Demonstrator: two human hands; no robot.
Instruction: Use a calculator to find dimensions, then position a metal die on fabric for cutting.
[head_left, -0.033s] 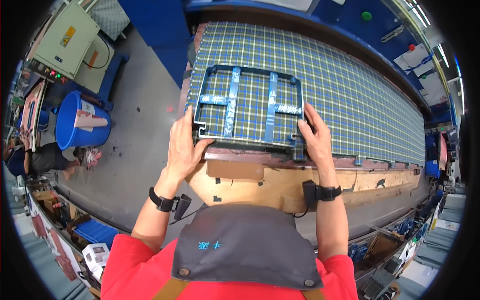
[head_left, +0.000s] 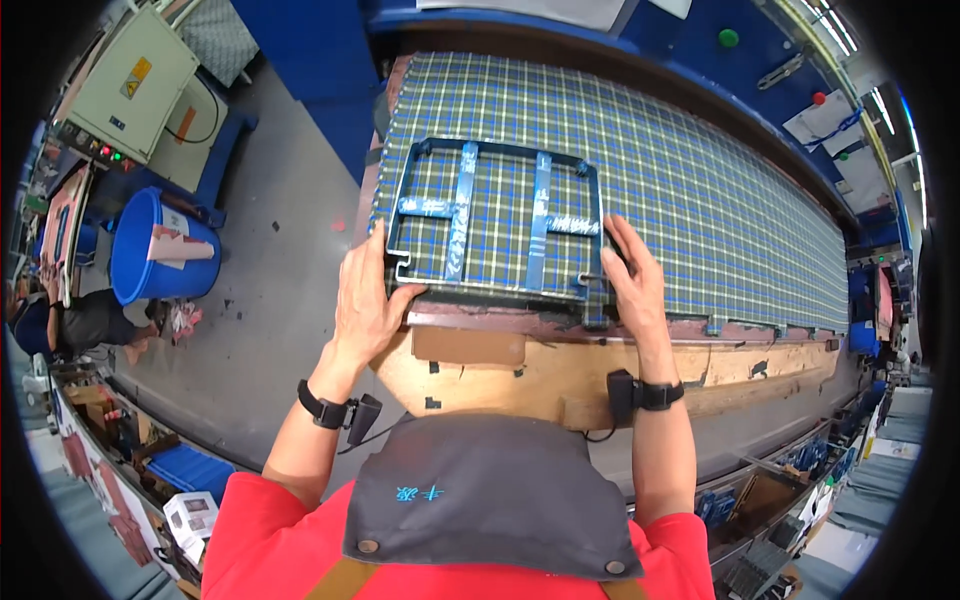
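A blue metal cutting die (head_left: 541,205), an open frame with crossbars and small notches at its near corners, lies flat on green, blue and white plaid cloth (head_left: 690,200). It sits near the cloth's left end, by the front edge. My left hand (head_left: 362,300) grips its near left corner, the thumb at the front edge and the fingers along the left side. At the right side, my right hand (head_left: 636,280) holds the frame's rim with thumb and fingers. Some fingertips are hidden behind the frame.
A wooden ledge (head_left: 700,370) runs along the bench front. Blue machine housing (head_left: 690,50) rises behind the cloth. To the left stand a blue bin (head_left: 135,250) with pink scraps and a pale control cabinet (head_left: 135,80). Another person (head_left: 95,315) is at far left.
The view has shifted slightly, so the bench and die appear a little lower. Both hands keep their places on the die, which has not visibly moved on the cloth.
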